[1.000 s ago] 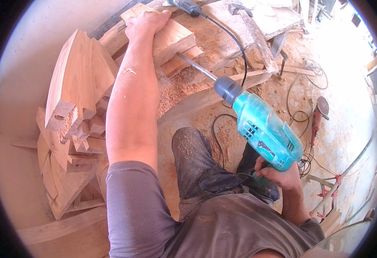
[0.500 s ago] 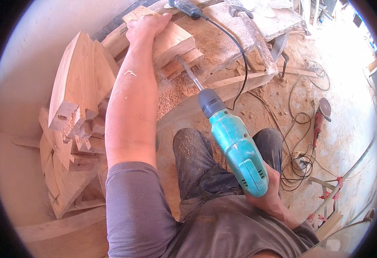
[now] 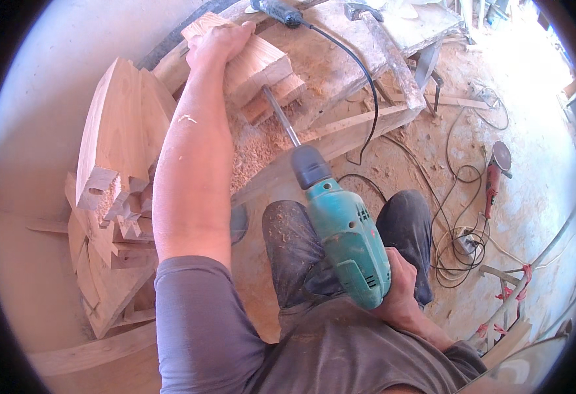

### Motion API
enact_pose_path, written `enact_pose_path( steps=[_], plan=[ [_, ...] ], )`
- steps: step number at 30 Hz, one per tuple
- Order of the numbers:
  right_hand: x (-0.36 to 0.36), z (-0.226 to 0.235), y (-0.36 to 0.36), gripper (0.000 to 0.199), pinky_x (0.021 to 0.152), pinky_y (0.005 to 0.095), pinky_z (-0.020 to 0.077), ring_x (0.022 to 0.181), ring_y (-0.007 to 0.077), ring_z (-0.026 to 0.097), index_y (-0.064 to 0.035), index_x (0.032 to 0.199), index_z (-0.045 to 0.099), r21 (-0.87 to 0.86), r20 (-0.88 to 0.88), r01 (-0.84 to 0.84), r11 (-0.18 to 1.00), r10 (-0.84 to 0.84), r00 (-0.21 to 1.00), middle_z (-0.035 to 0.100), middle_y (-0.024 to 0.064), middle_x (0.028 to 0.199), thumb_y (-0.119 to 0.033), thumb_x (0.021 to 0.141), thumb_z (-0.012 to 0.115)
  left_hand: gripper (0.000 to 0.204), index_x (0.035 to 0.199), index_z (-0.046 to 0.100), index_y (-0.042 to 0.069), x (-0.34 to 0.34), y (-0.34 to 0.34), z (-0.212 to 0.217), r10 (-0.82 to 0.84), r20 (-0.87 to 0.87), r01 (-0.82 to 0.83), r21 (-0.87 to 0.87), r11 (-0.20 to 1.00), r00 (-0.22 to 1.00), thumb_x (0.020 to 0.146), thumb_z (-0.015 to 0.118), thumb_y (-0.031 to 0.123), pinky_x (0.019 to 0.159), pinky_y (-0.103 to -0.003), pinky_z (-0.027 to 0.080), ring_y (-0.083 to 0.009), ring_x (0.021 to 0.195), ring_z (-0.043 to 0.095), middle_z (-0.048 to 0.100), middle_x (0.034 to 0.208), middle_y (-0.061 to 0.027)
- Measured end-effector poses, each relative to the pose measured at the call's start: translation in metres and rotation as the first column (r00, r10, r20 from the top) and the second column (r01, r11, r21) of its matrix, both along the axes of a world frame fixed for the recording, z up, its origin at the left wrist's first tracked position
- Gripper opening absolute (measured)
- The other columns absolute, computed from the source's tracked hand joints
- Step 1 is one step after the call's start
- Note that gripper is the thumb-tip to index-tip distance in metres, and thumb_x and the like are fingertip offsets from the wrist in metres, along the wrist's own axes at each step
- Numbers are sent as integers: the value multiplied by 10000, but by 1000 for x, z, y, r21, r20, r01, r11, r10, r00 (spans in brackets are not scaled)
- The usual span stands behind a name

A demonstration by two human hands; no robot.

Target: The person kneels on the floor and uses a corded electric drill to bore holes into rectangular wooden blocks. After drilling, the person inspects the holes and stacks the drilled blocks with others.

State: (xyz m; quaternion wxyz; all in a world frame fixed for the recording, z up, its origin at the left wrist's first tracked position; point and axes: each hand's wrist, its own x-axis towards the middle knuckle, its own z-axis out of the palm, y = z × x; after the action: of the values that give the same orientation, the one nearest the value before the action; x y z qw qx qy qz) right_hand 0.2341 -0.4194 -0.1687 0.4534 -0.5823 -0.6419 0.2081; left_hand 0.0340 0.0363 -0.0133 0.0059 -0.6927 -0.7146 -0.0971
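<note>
Dusty surface [image 3: 347,62] up top; left fingers [image 3: 243,31] grip wood block [image 3: 260,64], upper left of center. Right fingers [image 3: 396,259] wrapped round drill [image 3: 345,226], center; long axis aims up-left, bit [image 3: 281,117] at block's near end.

Legible texts, labels, brands, numbers, signs: none.
- Drill [image 3: 348,230], teal housing: no lettering readable.
- Wooden block [image 3: 255,64] on the bench [image 3: 340,59], toward its left edge: no marking readable.
- Angle grinder [image 3: 493,184], red, on floor [image 3: 396,171] beyond bench's near right corner: too small to read.
</note>
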Motion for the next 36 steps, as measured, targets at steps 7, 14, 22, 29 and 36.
enact_pose_path(
  steps=[7, 14, 22, 29, 36],
  plan=[
    [0, 11, 0, 405, 660, 356, 524, 705, 282, 685, -6, 1043, 662, -13, 15, 8, 1000, -7, 1000, 650, 126, 840, -117, 720, 880, 767, 1488, 620, 246, 0, 2, 0, -4, -16, 4, -6, 1000, 1000, 941, 455, 758, 1212, -429, 378, -334, 1499, 435, 551, 1578, -70],
    [9, 27, -4, 367, 667, 335, 514, 708, 256, 682, 2, 1029, 658, -119, -49, 5, 993, -11, 999, 651, 123, 832, -68, 731, 861, 765, 1485, 622, 226, 4, -12, 4, -5, 27, 5, 5, 1000, 1000, 951, 457, 749, 1209, -428, 384, -336, 1504, 431, 547, 1578, -95],
    [14, 30, -4, 361, 667, 361, 534, 724, 291, 711, -13, 934, 626, -212, -135, 6, 977, -36, 990, 662, 150, 811, -109, 703, 886, 790, 1501, 602, 180, 6, -19, 7, -4, 37, 4, 6, 1000, 999, 959, 456, 735, 1212, -429, 388, -342, 1515, 413, 534, 1588, -100],
    [14, 31, -1, 325, 665, 348, 532, 729, 251, 712, -1, 932, 642, -226, -189, -14, 974, -30, 982, 665, 144, 809, -89, 720, 872, 810, 1504, 599, 167, 3, -14, 5, 46, 54, -45, -15, 999, 997, 955, 451, 744, 1214, -425, 380, -349, 1525, 394, 546, 1577, -98],
    [16, 32, 1, 292, 666, 339, 526, 724, 230, 704, 4, 932, 641, -233, -186, -19, 972, -26, 982, 664, 139, 809, -43, 721, 836, 800, 1495, 609, 176, 10, -31, 14, 16, 27, -15, -13, 1000, 1000, 959, 434, 744, 1210, -432, 381, -355, 1518, 402, 559, 1568, -86]
  ],
)
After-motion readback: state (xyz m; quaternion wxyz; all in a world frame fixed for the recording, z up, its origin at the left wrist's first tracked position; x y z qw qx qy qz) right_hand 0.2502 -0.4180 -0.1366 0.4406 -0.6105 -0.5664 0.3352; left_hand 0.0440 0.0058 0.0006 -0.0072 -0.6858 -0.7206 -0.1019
